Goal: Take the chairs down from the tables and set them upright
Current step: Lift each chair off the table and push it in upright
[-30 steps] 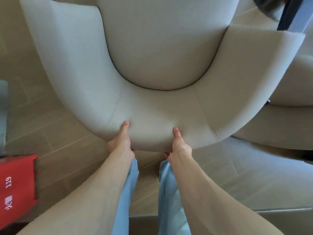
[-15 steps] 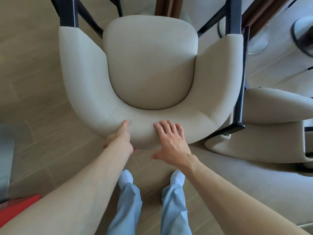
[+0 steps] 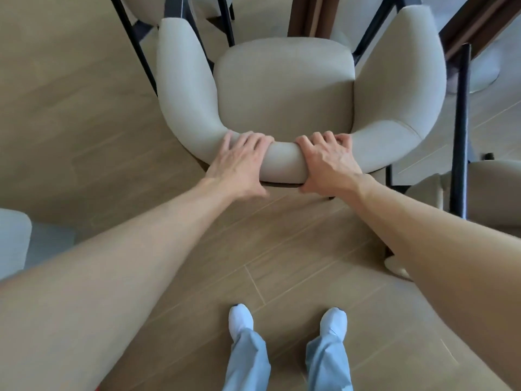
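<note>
A beige upholstered armchair [image 3: 284,88] with black legs stands upright on the wooden floor in front of me, its seat facing up and its curved backrest nearest me. My left hand [image 3: 239,162] grips the top of the backrest on the left, fingers curled over its rim. My right hand [image 3: 327,162] grips the same rim just to the right, fingers over the top and thumb underneath. A wooden table's dark edge [image 3: 479,26] shows at the upper right, beyond the chair.
Another beige chair [image 3: 496,193] with a black leg [image 3: 459,131] stands close on the right. More chair legs [image 3: 225,21] crowd the top. A grey-white object [image 3: 12,241] sits at the left edge. My feet [image 3: 241,320] stand on open floor behind the chair.
The chair has dropped away from me and now stands lower on the floor. Both hands have shifted from under the backrest to gripping over its top rim.
</note>
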